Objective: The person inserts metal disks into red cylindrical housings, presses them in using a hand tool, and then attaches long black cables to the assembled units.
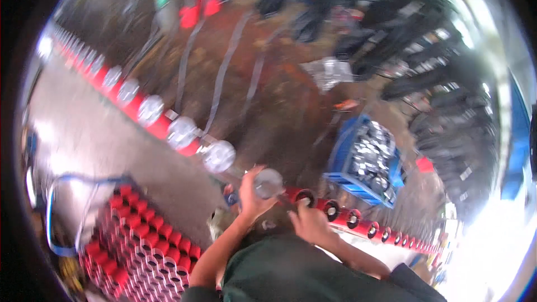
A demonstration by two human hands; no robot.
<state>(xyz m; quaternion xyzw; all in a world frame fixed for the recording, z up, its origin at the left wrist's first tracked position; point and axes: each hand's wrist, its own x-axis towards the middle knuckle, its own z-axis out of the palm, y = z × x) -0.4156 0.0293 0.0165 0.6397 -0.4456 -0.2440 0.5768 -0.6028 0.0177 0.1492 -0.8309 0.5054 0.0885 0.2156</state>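
Note:
The picture is motion-blurred. A long row of red tubes runs from the upper left down to the lower right. The tubes on the left carry round silver caps. Those on the right show open dark mouths. My left hand holds a round silver cap just above the row, at the point where the capped tubes end. My right hand rests on the row beside it, with a finger at an open red tube. Its grip is too blurred to read.
A blue crate full of silver parts stands beyond the row at the right. A stack of red and silver tubes lies at the lower left. Grey straps, a clear plastic bag and dark racks lie further off.

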